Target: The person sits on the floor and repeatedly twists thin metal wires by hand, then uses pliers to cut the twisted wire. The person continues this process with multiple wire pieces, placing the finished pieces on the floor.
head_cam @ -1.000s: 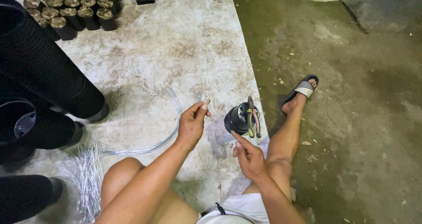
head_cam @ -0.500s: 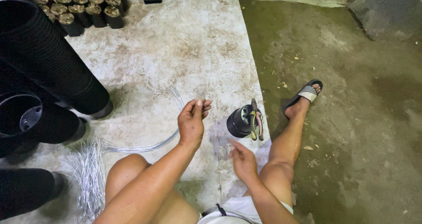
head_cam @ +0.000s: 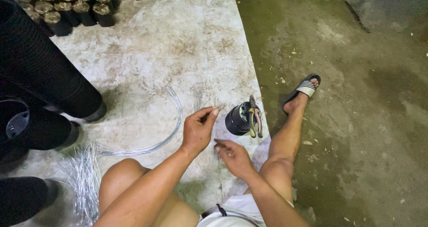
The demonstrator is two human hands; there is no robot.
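L hand pinches thin wire betw thumb + finger, above the floor by a small black pot. R hand half curled below; can't tell if it holds anything. Looks like wire prep; next needs a steady two-hand pull. No labels seen.

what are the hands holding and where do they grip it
The left hand pinches thin wires near their lower ends. What the right hand holds cannot be told.
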